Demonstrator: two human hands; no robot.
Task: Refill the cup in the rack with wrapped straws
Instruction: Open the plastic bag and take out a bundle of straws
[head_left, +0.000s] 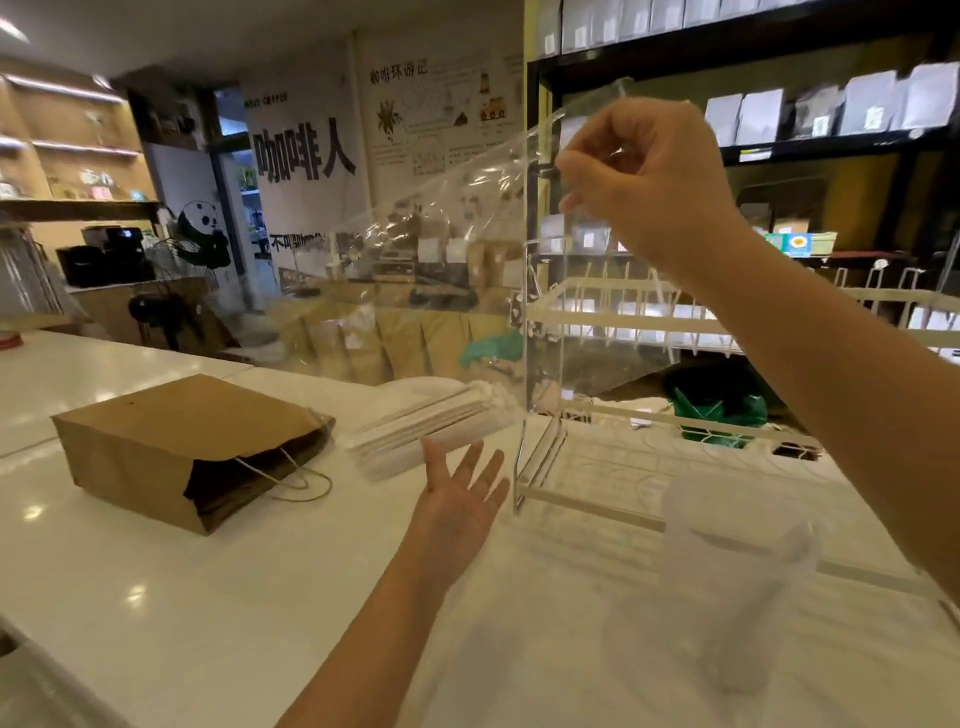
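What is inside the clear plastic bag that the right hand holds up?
A bundle of white wrapped straws lies at the low end of the clear plastic bag, which the right hand pinches. The open left hand waits beneath. The rest looks empty.

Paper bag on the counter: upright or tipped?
Tipped. The paper bag lies on its side on the counter, open mouth and string handles facing the camera.

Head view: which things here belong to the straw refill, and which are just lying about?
Part of the job:
- wrapped straws, sliding from the clear plastic bag
- right hand, pinching the bag's top
- left hand, open under the straws
- white rack
- translucent cup, blurred, on the counter

Lying about:
- brown paper bag
- green bag behind the rack
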